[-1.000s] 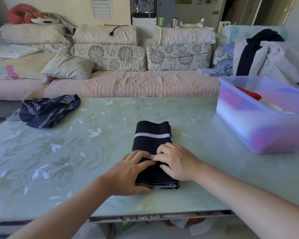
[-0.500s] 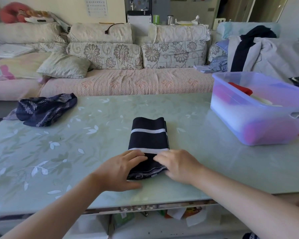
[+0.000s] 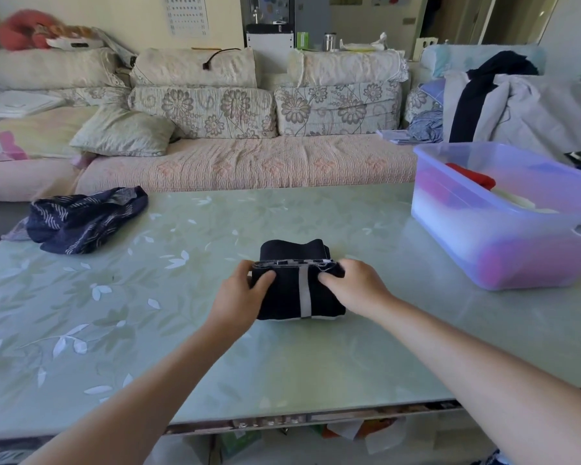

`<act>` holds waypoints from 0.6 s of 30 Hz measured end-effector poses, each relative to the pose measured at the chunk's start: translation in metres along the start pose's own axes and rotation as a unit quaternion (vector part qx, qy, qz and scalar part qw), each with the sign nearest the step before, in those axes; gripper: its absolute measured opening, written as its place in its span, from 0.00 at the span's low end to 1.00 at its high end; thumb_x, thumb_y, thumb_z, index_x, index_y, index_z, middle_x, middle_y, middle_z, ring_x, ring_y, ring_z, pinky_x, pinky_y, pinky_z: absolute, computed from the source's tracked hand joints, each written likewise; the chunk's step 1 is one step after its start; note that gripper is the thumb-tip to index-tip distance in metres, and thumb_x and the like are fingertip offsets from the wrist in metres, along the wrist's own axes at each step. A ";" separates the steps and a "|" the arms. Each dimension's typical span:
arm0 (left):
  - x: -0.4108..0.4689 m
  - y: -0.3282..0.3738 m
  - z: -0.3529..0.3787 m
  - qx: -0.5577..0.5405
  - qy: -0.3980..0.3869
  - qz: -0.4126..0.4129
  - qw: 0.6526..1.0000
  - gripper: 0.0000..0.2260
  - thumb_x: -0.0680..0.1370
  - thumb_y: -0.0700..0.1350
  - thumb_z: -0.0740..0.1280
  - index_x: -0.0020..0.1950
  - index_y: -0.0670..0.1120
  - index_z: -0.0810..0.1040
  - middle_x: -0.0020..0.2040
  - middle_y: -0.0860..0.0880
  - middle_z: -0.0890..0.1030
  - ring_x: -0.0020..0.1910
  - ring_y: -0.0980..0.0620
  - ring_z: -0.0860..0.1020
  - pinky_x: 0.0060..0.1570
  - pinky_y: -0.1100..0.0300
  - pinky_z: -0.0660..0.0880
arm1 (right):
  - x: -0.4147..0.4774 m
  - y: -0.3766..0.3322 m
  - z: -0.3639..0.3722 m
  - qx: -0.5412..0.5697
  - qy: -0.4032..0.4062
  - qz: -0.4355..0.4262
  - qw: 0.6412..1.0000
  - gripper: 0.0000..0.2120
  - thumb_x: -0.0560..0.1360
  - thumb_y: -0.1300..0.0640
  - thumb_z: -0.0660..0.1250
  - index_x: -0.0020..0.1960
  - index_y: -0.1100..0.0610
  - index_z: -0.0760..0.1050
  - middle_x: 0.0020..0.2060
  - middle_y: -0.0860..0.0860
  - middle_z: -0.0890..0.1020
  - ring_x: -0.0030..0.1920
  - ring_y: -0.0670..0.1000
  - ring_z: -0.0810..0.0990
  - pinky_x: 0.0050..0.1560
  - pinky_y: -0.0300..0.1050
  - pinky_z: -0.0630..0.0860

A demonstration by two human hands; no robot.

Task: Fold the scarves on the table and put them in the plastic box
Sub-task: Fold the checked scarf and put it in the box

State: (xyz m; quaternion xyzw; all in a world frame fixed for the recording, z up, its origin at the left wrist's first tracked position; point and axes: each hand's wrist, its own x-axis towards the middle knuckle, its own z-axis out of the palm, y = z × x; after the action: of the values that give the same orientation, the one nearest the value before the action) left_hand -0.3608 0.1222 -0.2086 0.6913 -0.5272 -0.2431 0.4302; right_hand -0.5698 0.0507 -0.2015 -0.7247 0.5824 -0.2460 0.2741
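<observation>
Left hand point(image 3: 240, 290), right hand point(image 3: 353, 286): both pinching top layer of black scarf point(image 3: 296, 297), mid-table point(image 3: 182, 330). Near end just flipped over, bundle now half as long. Likely box-ready; plastic box point(image 3: 503, 256) right. Patterned scarf point(image 3: 81, 216) unfolded, far left.

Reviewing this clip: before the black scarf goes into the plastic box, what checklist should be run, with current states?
1. Left hand grips black scarf: ok.
2. Right hand grips it too: ok.
3. Fold finished: not ok; the far end shows beyond the top layer.
4. Plastic box open, room inside: ok.
5. Table between scarf and box bare: ok.
6. Navy patterned scarf folded: not ok, crumpled.
</observation>
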 end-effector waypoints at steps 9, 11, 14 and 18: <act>0.023 -0.003 0.024 0.309 0.065 0.501 0.806 0.09 0.74 0.38 0.63 0.49 0.45 0.82 0.51 0.49 0.80 0.50 0.45 0.77 0.52 0.54 0.72 | 0.024 0.003 0.021 -0.059 0.044 0.057 0.996 0.23 0.80 0.43 0.63 0.32 0.55 0.64 0.28 0.50 0.71 0.29 0.50 0.69 0.28 0.45 0.59; 0.022 -0.006 0.025 0.313 0.035 0.485 0.816 0.10 0.75 0.43 0.64 0.52 0.45 0.82 0.54 0.49 0.81 0.54 0.47 0.77 0.59 0.55 0.71 | 0.032 0.005 0.022 -0.067 0.036 0.080 0.994 0.23 0.81 0.42 0.61 0.34 0.56 0.66 0.31 0.50 0.72 0.32 0.52 0.72 0.29 0.45 0.61; 0.024 -0.019 0.024 0.359 -0.022 0.393 0.846 0.21 0.77 0.55 0.61 0.66 0.48 0.77 0.66 0.50 0.77 0.67 0.48 0.73 0.70 0.55 0.65 | 0.039 0.001 0.021 -0.076 0.014 0.125 0.989 0.21 0.81 0.41 0.59 0.43 0.58 0.71 0.40 0.52 0.77 0.42 0.57 0.76 0.38 0.45 0.68; 0.029 -0.027 0.022 0.364 -0.070 0.330 0.868 0.32 0.74 0.66 0.60 0.74 0.50 0.68 0.74 0.51 0.70 0.73 0.49 0.67 0.72 0.53 0.64 | 0.037 0.000 0.027 -0.173 0.129 0.019 0.976 0.11 0.79 0.49 0.64 0.58 0.54 0.72 0.51 0.52 0.78 0.49 0.58 0.79 0.42 0.48 0.71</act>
State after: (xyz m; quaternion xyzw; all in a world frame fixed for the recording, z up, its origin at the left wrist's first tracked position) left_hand -0.3551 0.0892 -0.2393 0.5656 -0.8046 0.0747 0.1647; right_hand -0.5440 0.0171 -0.2202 -0.7118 0.6606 -0.2276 0.0712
